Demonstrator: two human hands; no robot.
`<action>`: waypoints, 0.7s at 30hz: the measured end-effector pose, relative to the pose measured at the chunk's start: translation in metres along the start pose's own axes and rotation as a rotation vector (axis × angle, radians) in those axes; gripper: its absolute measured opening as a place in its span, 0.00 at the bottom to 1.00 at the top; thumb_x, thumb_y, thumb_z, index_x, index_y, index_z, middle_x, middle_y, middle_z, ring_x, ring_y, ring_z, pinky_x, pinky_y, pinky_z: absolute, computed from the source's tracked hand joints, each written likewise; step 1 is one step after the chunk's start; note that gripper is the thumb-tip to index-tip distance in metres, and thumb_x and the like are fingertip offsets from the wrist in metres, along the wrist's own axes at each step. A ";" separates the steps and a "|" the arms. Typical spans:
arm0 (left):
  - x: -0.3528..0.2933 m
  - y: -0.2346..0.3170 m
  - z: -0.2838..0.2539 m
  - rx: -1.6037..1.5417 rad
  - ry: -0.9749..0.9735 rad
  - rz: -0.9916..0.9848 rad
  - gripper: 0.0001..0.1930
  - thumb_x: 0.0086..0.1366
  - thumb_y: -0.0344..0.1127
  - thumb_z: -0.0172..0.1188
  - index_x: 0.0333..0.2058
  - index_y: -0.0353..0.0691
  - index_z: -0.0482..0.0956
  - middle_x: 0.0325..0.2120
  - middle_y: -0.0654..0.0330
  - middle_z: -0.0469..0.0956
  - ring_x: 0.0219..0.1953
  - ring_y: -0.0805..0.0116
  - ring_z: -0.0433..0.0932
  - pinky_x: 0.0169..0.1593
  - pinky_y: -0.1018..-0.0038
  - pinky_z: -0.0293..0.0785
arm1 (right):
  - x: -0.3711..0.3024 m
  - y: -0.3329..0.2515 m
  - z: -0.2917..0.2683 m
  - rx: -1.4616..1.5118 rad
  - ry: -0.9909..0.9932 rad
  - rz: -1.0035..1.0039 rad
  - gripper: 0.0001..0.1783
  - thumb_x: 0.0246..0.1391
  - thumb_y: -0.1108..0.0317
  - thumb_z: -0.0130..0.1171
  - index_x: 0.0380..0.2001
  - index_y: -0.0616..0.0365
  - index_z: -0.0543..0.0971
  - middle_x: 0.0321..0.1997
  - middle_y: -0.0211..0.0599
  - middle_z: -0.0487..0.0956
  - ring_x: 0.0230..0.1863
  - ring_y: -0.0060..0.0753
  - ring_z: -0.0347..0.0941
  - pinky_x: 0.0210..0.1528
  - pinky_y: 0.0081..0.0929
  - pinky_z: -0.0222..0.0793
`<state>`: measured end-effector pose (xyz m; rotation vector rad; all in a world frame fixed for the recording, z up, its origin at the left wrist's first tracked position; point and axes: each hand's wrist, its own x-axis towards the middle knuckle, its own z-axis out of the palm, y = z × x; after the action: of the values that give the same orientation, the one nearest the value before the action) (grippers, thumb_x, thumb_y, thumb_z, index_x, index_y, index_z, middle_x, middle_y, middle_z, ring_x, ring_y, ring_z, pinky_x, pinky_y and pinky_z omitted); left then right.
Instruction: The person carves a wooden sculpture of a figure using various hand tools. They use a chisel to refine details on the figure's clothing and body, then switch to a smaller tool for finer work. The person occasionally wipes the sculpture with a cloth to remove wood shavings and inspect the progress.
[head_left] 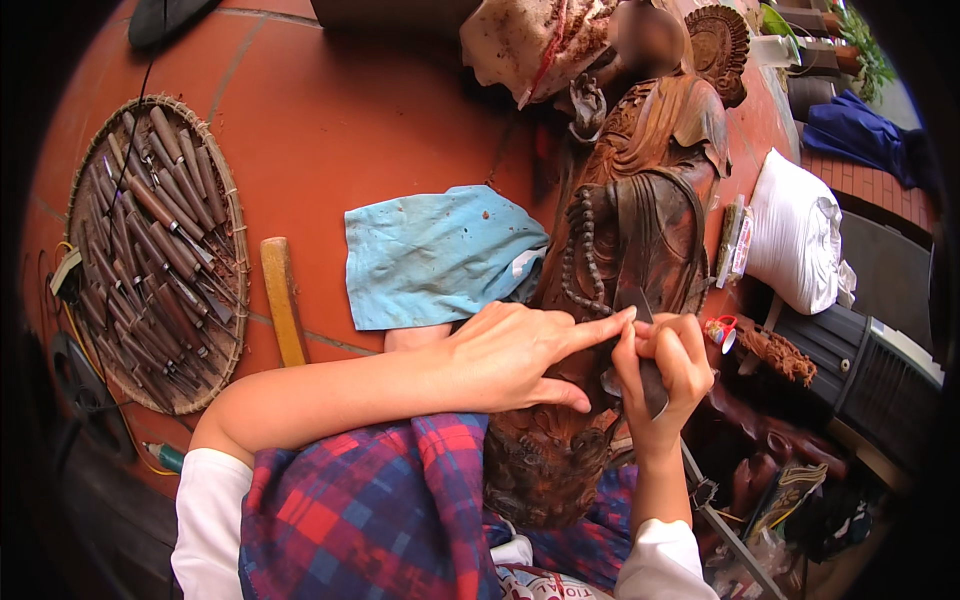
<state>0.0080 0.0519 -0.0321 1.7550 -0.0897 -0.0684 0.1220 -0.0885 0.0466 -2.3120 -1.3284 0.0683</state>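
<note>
One brown wooden statue [660, 215] seems mostly carved, with tidying to do; at four o'clock, right hand [668, 372] pinches grey metal blade [655, 390], left hand [510, 345] spreads wide.

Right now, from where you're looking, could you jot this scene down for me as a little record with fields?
Right hand: pinches a flat dark blade over the statue; hand at
Left hand: index finger extended to the blade, beside the right fingertips
Workpiece: carved wooden statue with a bead string
Left side: woven tray of wooden-handled tools
Middle: blue cloth, yellowish wooden bar
Right side: white sack
Floor: orange tiles
</note>
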 end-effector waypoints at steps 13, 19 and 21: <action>0.007 0.004 -0.012 0.062 0.086 0.045 0.44 0.54 0.55 0.68 0.67 0.48 0.60 0.33 0.53 0.77 0.34 0.48 0.79 0.35 0.58 0.75 | 0.020 -0.011 0.003 -0.052 0.010 0.045 0.11 0.44 0.82 0.65 0.19 0.63 0.71 0.24 0.40 0.71 0.22 0.38 0.69 0.24 0.30 0.65; -0.002 0.011 -0.007 0.022 -0.064 0.019 0.44 0.54 0.54 0.68 0.66 0.48 0.61 0.34 0.53 0.77 0.33 0.50 0.80 0.33 0.59 0.75 | 0.001 -0.015 -0.010 -0.009 -0.059 0.109 0.11 0.42 0.83 0.65 0.18 0.63 0.72 0.21 0.38 0.68 0.21 0.38 0.68 0.25 0.29 0.64; 0.008 0.006 -0.014 0.077 0.016 0.051 0.42 0.54 0.54 0.67 0.65 0.47 0.63 0.34 0.53 0.77 0.34 0.50 0.79 0.33 0.59 0.75 | 0.016 -0.013 -0.001 -0.006 0.034 0.096 0.10 0.43 0.83 0.65 0.20 0.64 0.72 0.22 0.38 0.69 0.21 0.38 0.68 0.24 0.29 0.64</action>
<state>0.0174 0.0641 -0.0232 1.8286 -0.1266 -0.0139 0.1207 -0.0701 0.0561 -2.3706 -1.2022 0.0552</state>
